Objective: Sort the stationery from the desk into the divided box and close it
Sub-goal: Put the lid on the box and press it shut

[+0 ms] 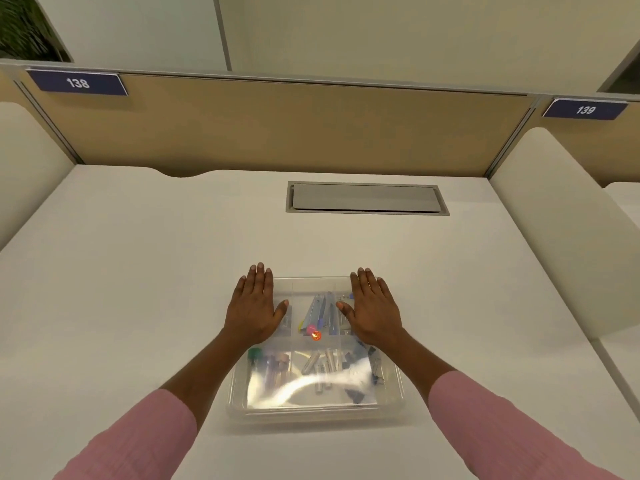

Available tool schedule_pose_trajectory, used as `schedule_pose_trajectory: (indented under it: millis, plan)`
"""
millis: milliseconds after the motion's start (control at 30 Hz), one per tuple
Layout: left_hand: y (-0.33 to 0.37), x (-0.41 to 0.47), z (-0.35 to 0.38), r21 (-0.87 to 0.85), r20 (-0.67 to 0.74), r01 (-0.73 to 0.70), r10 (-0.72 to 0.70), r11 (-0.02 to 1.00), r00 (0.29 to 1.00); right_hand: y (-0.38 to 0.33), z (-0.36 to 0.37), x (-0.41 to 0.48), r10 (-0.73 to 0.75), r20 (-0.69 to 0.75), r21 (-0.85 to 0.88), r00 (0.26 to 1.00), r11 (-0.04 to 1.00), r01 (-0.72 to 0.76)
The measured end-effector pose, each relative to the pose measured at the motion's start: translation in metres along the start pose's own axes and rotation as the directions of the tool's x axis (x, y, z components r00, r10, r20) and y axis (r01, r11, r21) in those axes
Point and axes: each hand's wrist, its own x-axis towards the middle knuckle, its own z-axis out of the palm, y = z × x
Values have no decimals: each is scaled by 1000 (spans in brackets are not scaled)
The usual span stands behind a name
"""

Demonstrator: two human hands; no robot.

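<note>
A clear plastic divided box point(313, 412) lies on the white desk near me, with its transparent lid down over it. Through the lid I see pens and markers point(320, 315) in a far compartment, glue sticks point(268, 363) at the near left, small grey tubes point(320, 367) in the middle and binder clips point(367, 358) at the near right. My left hand point(254, 306) lies flat on the lid's far left part, fingers straight. My right hand point(372, 308) lies flat on the far right part the same way.
A grey cable hatch point(367, 198) is set into the desk behind the box. A tan partition point(277, 126) with number plates 138 and 139 closes the back. Padded white side panels stand at left and right point(554, 220).
</note>
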Motion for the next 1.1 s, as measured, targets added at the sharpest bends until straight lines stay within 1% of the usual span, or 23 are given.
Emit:
schedule_pose_trajectory:
  millis: [367, 467, 533, 600, 667, 800, 1000, 1100]
  plan:
    - [-5, 35, -6, -5, 61, 2, -1, 1000, 998, 9, -11, 30, 20, 38, -22, 999, 1000, -19]
    - [4, 29, -13, -1, 42, 33, -33, 999, 999, 9, -18, 30, 22, 44, 3, 999, 1000, -22]
    - [11, 15, -14, 10, 6, 29, -29, 1000, 1000, 3, -21, 22, 41, 34, 20, 999, 999, -41]
    - [17, -7, -8, 10, -17, -2, 2, 1000, 1000, -8, -20, 4, 27, 36, 34, 999, 999, -28]
    - [24, -33, 1, 1, -21, -19, 19, 1000, 1000, -17, -16, -20, 20, 41, 53, 999, 998, -22]
    - [36, -71, 11, 8, -2, -28, 28, 1000, 1000, -21, -8, -52, 40, 40, 33, 998, 999, -41]
    - [36, -83, 6, 21, 34, -61, 60, 998, 998, -16, 0, -85, 39, 33, 48, 999, 998, -40]
    - [32, -85, 6, 21, 1, -75, 75, 997, 997, -14, 2, -92, 36, 30, 58, 999, 998, -38]
